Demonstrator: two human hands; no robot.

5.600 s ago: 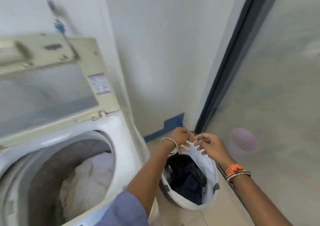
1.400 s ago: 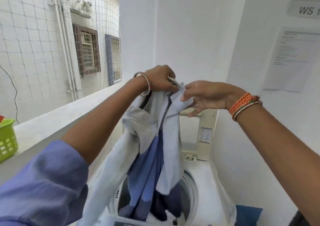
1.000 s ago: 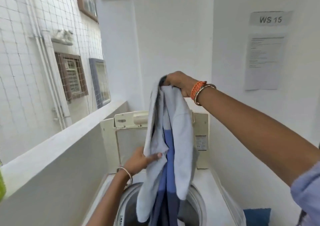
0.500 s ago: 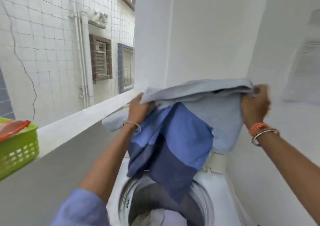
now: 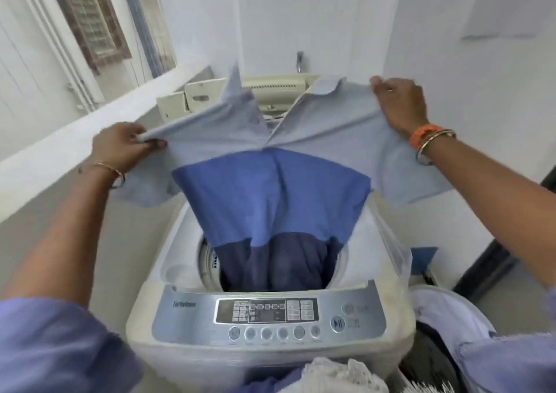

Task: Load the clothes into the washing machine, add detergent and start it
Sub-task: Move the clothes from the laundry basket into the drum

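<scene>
A polo shirt (image 5: 270, 191) in pale blue, mid blue and navy bands is stretched wide above the top-loading washing machine (image 5: 264, 329). My left hand (image 5: 120, 146) pinches its left shoulder and my right hand (image 5: 400, 104) grips its right shoulder. The collar faces away from me. The navy hem hangs down into the open drum (image 5: 210, 260), hiding what lies inside. The machine's lid (image 5: 270, 92) stands raised at the back. A silver control panel (image 5: 267, 311) with a display and round buttons runs along the front.
A white bag of dark clothes (image 5: 436, 347) stands at the machine's right, near the floor. White lacy fabric (image 5: 340, 374) shows at the bottom edge. A low white ledge (image 5: 90, 128) runs along the left. A tap (image 5: 299, 60) sticks out of the wall behind the lid.
The shirt hung bunched from my right hand a second ago. Both hands have since spread it by the shoulders and lowered it over the drum. My view has tilted down to the panel.
</scene>
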